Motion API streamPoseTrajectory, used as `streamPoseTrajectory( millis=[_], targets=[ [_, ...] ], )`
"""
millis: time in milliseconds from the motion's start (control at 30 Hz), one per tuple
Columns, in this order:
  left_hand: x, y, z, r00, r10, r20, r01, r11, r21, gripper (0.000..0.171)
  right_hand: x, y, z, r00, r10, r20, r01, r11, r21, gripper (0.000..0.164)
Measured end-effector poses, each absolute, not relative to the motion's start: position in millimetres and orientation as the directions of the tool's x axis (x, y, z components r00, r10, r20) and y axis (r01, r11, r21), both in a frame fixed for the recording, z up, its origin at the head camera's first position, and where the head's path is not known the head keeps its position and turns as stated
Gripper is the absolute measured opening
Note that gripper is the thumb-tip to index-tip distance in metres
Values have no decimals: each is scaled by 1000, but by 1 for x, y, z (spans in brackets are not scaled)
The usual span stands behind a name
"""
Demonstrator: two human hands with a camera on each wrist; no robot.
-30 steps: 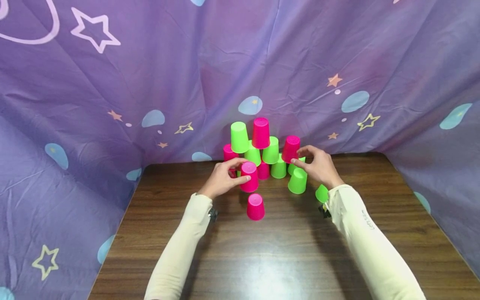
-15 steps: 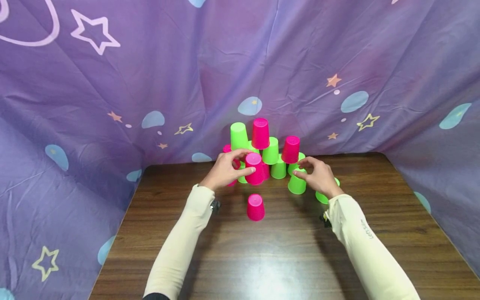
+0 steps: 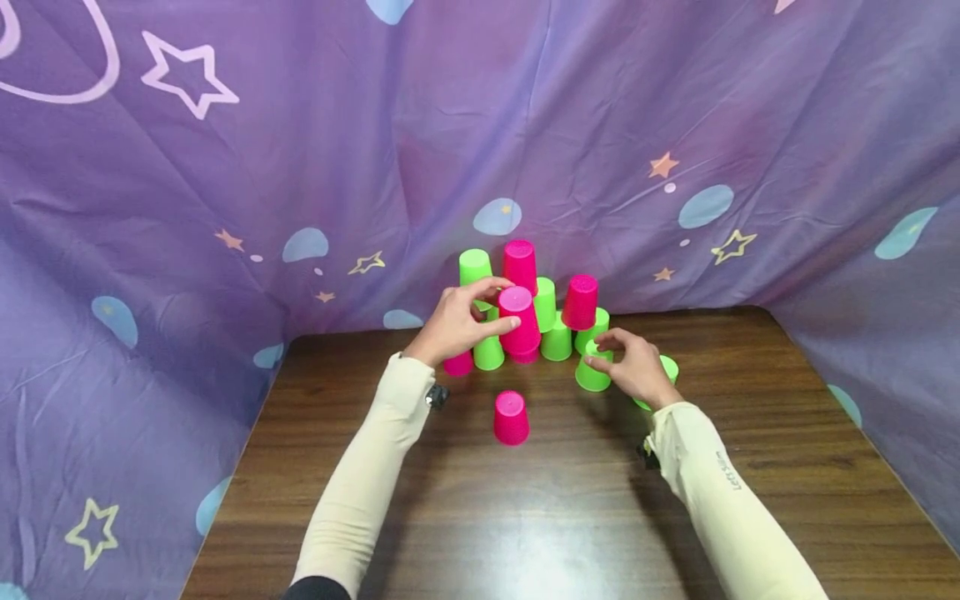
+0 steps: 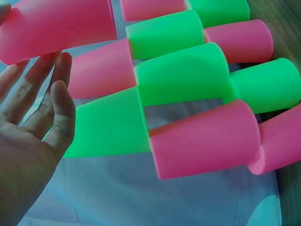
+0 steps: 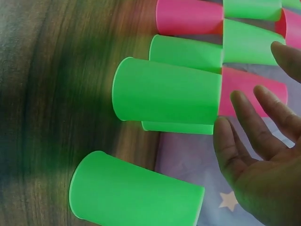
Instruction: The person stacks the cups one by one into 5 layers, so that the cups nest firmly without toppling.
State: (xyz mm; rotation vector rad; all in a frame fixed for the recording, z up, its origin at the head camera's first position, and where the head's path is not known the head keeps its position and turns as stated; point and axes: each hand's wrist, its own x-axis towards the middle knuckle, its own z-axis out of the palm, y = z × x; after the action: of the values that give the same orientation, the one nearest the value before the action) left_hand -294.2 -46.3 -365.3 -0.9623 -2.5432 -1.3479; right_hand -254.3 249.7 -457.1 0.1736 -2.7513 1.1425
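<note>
My left hand [image 3: 453,325] pinches an upside-down pink cup [image 3: 519,321] between thumb and fingers, raised in front of a stacked wall of upside-down pink and green cups. In the left wrist view that pink cup [image 4: 61,28] sits at the top left, against the fingertips. The wall's top carries a green cup [image 3: 475,265] and a pink cup [image 3: 520,262]; the left hand hides part of the wall. My right hand [image 3: 633,367], fingers loosely bent, is beside a green cup [image 3: 591,372] on the table. Nothing is held in it in the right wrist view.
A lone pink cup [image 3: 512,419] stands upside down on the wooden table [image 3: 480,500], nearer than the wall. Another green cup [image 3: 667,371] is partly hidden behind the right hand. A purple patterned cloth [image 3: 405,150] hangs close behind the cups.
My left hand has carried the pink cup up and slightly right, toward the wall. My right hand has drawn down and away from the pink cup on the wall's right end, which stays in place.
</note>
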Motion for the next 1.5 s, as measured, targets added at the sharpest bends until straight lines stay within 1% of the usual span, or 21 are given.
streamPoseTrajectory(
  millis=[333, 433, 633, 767, 1067, 1500],
  targets=[
    [-299, -39, -349, -788, 487, 378, 594, 437, 676, 46, -260, 251, -469, -977, 34, 212, -124, 717, -686, 42],
    [-303, -36, -344, -777, 495, 389, 610, 436, 662, 46, -262, 251, -473, -977, 46, 206, -109, 725, -680, 47],
    [-310, -29, -332, -735, 524, 430, 662, 419, 621, 47, -265, 252, -479, -978, 87, 188, -70, 714, -696, 61],
    [-315, -25, -326, -732, 534, 422, 663, 420, 619, 48, -268, 254, -484, -983, 91, 162, -44, 733, -678, 63],
    [-324, -17, -313, -754, 542, 371, 637, 467, 613, 49, -273, 253, -488, -989, 89, 120, -13, 750, -661, 62],
    [-336, -3, -304, -781, 516, 352, 613, 528, 588, 47, -275, 247, -489, -989, 60, 138, -45, 760, -648, 51]
  ],
)
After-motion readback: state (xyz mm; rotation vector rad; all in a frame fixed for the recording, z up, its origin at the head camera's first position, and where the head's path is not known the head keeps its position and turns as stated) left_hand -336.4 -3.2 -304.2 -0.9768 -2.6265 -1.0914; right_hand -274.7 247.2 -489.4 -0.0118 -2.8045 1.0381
